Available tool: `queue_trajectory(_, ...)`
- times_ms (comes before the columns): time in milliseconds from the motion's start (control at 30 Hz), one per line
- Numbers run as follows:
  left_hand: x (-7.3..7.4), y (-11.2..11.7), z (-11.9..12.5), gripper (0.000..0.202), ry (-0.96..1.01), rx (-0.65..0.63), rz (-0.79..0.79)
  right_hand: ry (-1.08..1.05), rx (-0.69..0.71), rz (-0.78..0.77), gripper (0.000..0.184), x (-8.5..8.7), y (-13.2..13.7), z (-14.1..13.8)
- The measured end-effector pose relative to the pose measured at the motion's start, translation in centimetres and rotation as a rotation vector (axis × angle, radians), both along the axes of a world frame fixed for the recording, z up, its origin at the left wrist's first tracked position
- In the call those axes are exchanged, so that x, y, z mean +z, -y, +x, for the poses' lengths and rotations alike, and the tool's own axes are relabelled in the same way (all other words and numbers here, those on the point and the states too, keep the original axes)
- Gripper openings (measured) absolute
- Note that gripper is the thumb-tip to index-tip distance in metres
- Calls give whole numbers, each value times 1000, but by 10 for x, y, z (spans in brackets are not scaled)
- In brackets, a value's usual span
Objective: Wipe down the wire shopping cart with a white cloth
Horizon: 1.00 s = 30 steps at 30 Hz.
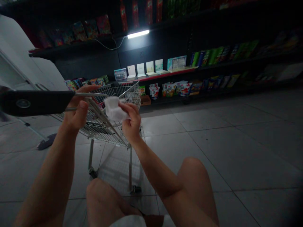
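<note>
A wire shopping cart (104,129) stands before me, its thick black handle (35,102) reaching in from the left. My left hand (77,112) is closed around the cart's metal frame beside the handle's end, the thumb towards me and part of the fingers behind the bars. In my right hand (132,121) is a crumpled white cloth or tissue (115,108), pinched between thumb and fingers. The cloth is slightly blurred and lies at the cart's upper near corner, by the metal rail; whether it touches the rail I cannot tell.
Dark shelves (156,74) with boxes, snack bags and bottles run along the far side, lit by a tube light (138,34). Grey floor tiles (213,138) extend to the right. A pole with a dark base (47,142) stands left of the cart. My bare knees are below.
</note>
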<state>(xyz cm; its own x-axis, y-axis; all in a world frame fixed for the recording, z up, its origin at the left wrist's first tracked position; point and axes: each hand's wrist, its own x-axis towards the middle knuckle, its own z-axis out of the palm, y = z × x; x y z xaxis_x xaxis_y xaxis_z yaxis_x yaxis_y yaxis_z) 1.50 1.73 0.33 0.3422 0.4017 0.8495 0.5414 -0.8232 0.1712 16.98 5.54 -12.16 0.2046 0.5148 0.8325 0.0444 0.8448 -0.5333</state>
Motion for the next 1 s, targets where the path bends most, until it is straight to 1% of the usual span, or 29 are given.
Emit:
queue_trajectory(33,0,-2,-2,68,-10,-10,24,46,9,67,43,29,4,-1)
queue_trajectory(67,-1,-4,-3,74,-21,-22,38,104,53,160,42,53,8,-4)
queue_trajectory(100,-1,-5,-5,80,-31,-34,38,139,86,235,41,72,10,-8)
queue_trajectory(133,0,-6,-5,85,-27,-46,27,172,108,279,42,82,9,-12)
queue_trajectory(167,0,-6,-4,90,-18,-61,3,199,113,288,43,82,6,-17)
queue_trajectory(200,1,-6,-3,93,-3,-77,-22,222,103,259,45,74,1,-21)
queue_trajectory(233,2,-5,0,94,9,-93,-41,248,90,203,47,56,-5,-24)
queue_trajectory(267,3,-4,3,90,12,-88,-58,277,84,134,49,31,-12,-26)
queue_trajectory(300,4,-3,7,81,14,-53,-66,296,91,61,51,-1,-19,-28)
queue_trajectory(367,4,-1,16,53,41,63,-66,266,120,-91,55,-74,-28,-31)
queue_trajectory(400,4,0,20,39,64,113,-59,238,135,-185,56,-110,-30,-32)
queue_trajectory(433,4,1,23,30,85,145,-50,194,133,-299,57,-143,-31,-33)
queue_trajectory(467,3,1,25,25,104,153,-37,164,138,-428,57,-171,-30,-34)
queue_trajectory(500,2,2,27,24,107,143,-34,141,133,-531,56,-191,-28,-37)
queue_trajectory(533,1,3,28,25,96,137,-38,120,130,-618,54,-203,-26,-39)
queue_trajectory(567,0,3,28,26,82,145,-45,106,129,-681,52,-208,-23,-43)
queue_trajectory(600,0,3,28,27,77,161,-44,86,127,-708,51,-206,-19,-46)
queue_trajectory(633,-1,4,28,27,78,175,-35,63,121,-697,51,-201,-16,-51)
queue_trajectory(700,-1,4,27,30,78,200,-27,23,98,-605,58,-185,-9,-59)
queue_trajectory(733,-1,4,27,32,75,216,-31,22,81,-542,61,-181,-6,-62)
queue_trajectory(767,-1,4,27,34,73,234,-28,30,71,-496,64,-180,-4,-64)
queue_trajectory(800,-1,4,26,36,66,254,-31,46,70,-482,65,-185,-4,-65)
queue_trajectory(833,-2,5,26,37,60,279,-37,63,75,-507,64,-194,-4,-65)
queue_trajectory(933,-2,6,25,34,58,346,-36,51,87,-673,58,-231,-11,-63)
queue_trajectory(967,-3,6,24,32,57,354,-37,28,91,-730,55,-240,-14,-63)
queue_trajectory(1000,-3,6,24,31,54,351,-41,3,95,-775,52,-245,-17,-64)
